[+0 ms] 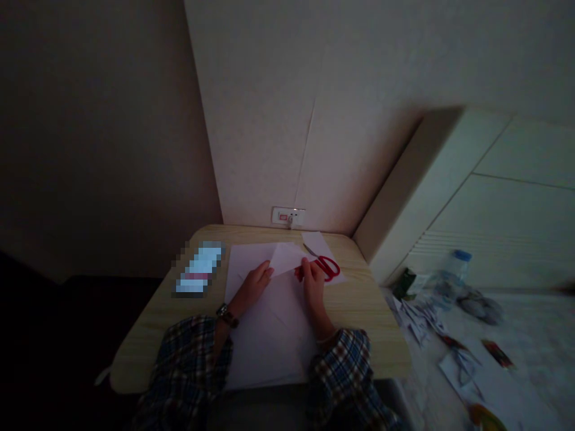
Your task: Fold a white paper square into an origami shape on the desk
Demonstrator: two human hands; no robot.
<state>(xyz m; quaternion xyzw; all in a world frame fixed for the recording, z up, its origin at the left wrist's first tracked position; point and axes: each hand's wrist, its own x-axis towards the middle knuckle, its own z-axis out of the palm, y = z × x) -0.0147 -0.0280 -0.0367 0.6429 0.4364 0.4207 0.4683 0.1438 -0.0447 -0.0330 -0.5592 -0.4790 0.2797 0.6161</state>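
Observation:
A small white sheet of paper (286, 258) is raised a little, tilted, between my two hands. My left hand (258, 281) has its fingers closed on the sheet's left edge. At the right edge, my right hand (313, 281) pinches the same sheet. Just beyond and beside my right hand lie scissors with red handles (331, 269), blades pointing away to the left. A small red patch (298, 274) shows by my right fingertips; I cannot make out what it is. Larger white paper (265, 347) lies flat on the table beneath my hands.
The wooden table (363, 305) meets the wall, which carries a power socket (288, 216). A phone-like, pixelated lit screen (200, 269) lies at the left. Another white paper piece (317, 240) is under the scissors. To the right are paper scraps (417, 320) and a plastic bottle (451, 278).

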